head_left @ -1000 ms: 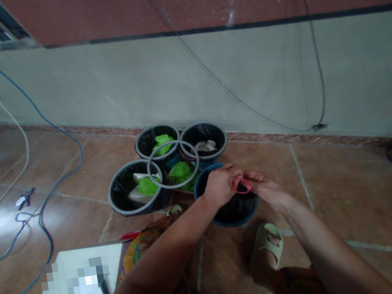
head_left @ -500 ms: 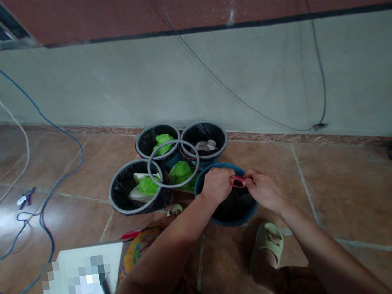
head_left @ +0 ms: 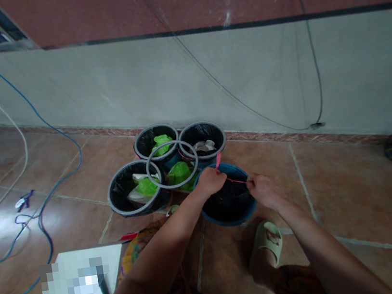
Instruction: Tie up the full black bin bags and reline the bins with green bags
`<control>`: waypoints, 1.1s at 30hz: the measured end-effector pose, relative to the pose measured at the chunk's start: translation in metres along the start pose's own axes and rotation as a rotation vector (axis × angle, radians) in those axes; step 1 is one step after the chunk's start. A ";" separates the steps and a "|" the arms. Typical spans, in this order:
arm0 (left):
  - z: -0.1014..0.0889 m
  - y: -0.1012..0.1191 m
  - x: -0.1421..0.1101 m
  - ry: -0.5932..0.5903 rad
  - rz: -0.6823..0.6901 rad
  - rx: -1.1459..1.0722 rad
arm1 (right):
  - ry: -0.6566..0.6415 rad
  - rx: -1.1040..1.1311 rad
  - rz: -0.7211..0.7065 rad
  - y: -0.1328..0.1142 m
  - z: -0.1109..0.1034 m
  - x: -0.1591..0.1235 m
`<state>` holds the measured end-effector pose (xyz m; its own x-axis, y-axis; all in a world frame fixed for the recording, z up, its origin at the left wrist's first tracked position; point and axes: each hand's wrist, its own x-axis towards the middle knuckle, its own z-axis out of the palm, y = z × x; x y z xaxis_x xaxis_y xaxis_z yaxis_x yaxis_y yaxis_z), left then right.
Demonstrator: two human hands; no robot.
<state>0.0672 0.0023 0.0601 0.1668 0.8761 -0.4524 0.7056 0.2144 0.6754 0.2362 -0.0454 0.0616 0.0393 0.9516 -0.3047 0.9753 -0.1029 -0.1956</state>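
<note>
The fingers of the left hand (head_left: 213,180) are closed on a thin red strip (head_left: 237,181), and those of the right hand (head_left: 263,188) pinch it at the other side, so from where I stand it runs nearly straight across the short gap between the two. A wider pinkish-red end pokes up above the left hand. I can't make out how each finger sits, since the backs of the hands hide most of that. The strip hangs over the mouth of a blue bin (head_left: 231,222) with a black liner (head_left: 233,205) inside, which stands on the tiled floor (head_left: 352,193) between the person's feet and the wall. Just to its left a grey ring (head_left: 175,186) shows in front of a green bundle (head_left: 178,173). Around that are three grey-rimmed bins, all lined in black: the near one (head_left: 137,212) holds green and whitish stuff, the far left one (head_left: 137,150) a green lump, and the far right one (head_left: 223,138) something pale and crumpled. Nearer me, a pale green slipper (head_left: 270,236) is on the person's right foot. Off to the left, a blue cable (head_left: 78,149) winds over the floor, near a white worktop (head_left: 65,258) whose contents are blurred out.
</note>
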 end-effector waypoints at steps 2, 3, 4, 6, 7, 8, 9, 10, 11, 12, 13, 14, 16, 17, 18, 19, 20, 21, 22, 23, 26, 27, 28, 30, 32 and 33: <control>0.004 0.002 0.001 -0.061 -0.034 -0.371 | 0.034 0.067 -0.038 0.002 0.003 0.000; 0.005 0.003 0.000 -0.088 -0.050 -0.533 | 0.045 0.107 -0.054 0.003 0.004 0.001; 0.007 0.004 -0.001 -0.118 -0.063 -0.660 | 0.051 0.148 -0.067 0.004 0.005 0.001; 0.010 0.006 -0.003 -0.178 -0.085 -0.802 | 0.052 0.219 -0.076 0.004 0.005 0.001; 0.011 0.006 -0.003 -0.197 -0.095 -0.819 | 0.050 0.247 -0.078 0.004 0.004 0.001; 0.012 0.006 -0.004 -0.204 -0.103 -0.809 | 0.044 0.271 -0.083 0.003 0.003 0.000; 0.013 0.005 -0.003 -0.200 -0.104 -0.780 | 0.036 0.294 -0.088 0.002 0.002 -0.001; 0.015 0.004 -0.003 -0.195 -0.093 -0.743 | 0.028 0.317 -0.093 0.001 0.000 -0.001; 0.016 0.003 -0.002 -0.193 -0.073 -0.703 | 0.019 0.340 -0.099 0.000 -0.001 -0.002; 0.017 0.002 -0.001 -0.195 -0.047 -0.662 | 0.008 0.362 -0.105 -0.001 -0.002 -0.003; 0.018 0.000 0.000 -0.200 -0.019 -0.620 | -0.002 0.383 -0.114 -0.003 -0.003 -0.004; 0.019 -0.001 0.001 -0.205 0.009 -0.575 | -0.006 0.402 -0.124 -0.004 -0.004 -0.004; 0.020 -0.003 0.001 -0.216 0.080 -0.467 | -0.009 0.439 -0.150 -0.006 -0.004 -0.005; 0.019 -0.004 0.001 -0.217 0.123 -0.404 | -0.011 0.458 -0.168 -0.006 -0.003 -0.005; 0.019 -0.004 0.001 -0.218 0.167 -0.337 | -0.009 0.473 -0.186 -0.006 -0.002 -0.005; 0.018 -0.004 0.001 -0.221 0.209 -0.272 | -0.004 0.484 -0.203 -0.007 -0.001 -0.004; 0.017 -0.004 0.001 -0.224 0.242 -0.213 | 0.003 0.495 -0.214 -0.007 0.001 -0.004; 0.017 -0.005 0.001 -0.226 0.264 -0.167 | 0.007 0.512 -0.222 -0.007 0.002 -0.003; 0.016 -0.005 0.002 -0.228 0.275 -0.134 | 0.014 0.542 -0.224 -0.007 0.003 -0.003; 0.016 -0.006 0.002 -0.233 0.280 -0.114 | 0.025 0.591 -0.218 -0.007 0.005 -0.002; 0.019 -0.008 0.005 -0.240 0.258 -0.104 | 0.074 0.830 -0.149 -0.007 0.007 0.002; 0.020 -0.009 0.006 -0.238 0.241 -0.113 | 0.102 0.919 -0.108 -0.006 0.007 0.004; 0.021 -0.010 0.006 -0.239 0.225 -0.128 | 0.126 0.995 -0.063 -0.006 0.008 0.006; 0.023 -0.011 0.007 -0.252 0.212 -0.160 | 0.127 1.065 -0.004 -0.004 0.012 0.009; 0.024 -0.011 0.006 -0.278 0.243 -0.171 | 0.050 1.020 -0.018 -0.002 0.018 0.011; 0.023 -0.011 0.006 -0.286 0.276 -0.160 | -0.010 0.970 -0.057 -0.002 0.022 0.012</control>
<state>0.0769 -0.0050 0.0367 0.5350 0.7596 -0.3698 0.4959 0.0721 0.8654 0.2299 -0.0407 0.0374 -0.0085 0.9605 -0.2781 0.3720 -0.2552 -0.8925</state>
